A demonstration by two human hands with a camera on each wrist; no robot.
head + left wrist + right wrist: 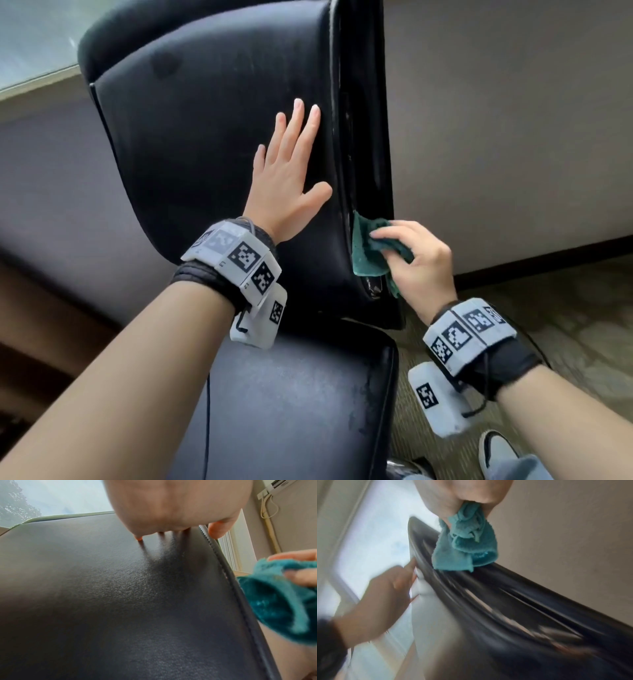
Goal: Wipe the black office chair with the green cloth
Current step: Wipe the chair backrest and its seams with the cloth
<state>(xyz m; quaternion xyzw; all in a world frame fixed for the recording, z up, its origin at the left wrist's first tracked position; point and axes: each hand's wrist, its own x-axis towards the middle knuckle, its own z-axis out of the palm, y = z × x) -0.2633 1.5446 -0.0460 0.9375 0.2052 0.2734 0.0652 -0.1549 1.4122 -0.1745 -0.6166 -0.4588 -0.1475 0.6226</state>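
Black office chair (205, 144): backrest upright, seen from the front, seat below. Left hand (287, 171): fingers straight and spread, palm flat against the backrest front near its right edge, bracing. Right hand (421, 260): fingers curled, pinching the bunched green cloth (371, 250) against the worn side edge of the backrest, low down near the seat. Cloth: crumpled, one flap hanging loose, touching the side trim. Step in hand, as judged: wiping the backrest's side edge. Advice: keep the brace firm against swivel; flatten the cloth for fuller contact; run long strokes along the seam; press into the groove; mind the loose flap snagging on cracked trim. Floor: patterned carpet (548, 308).
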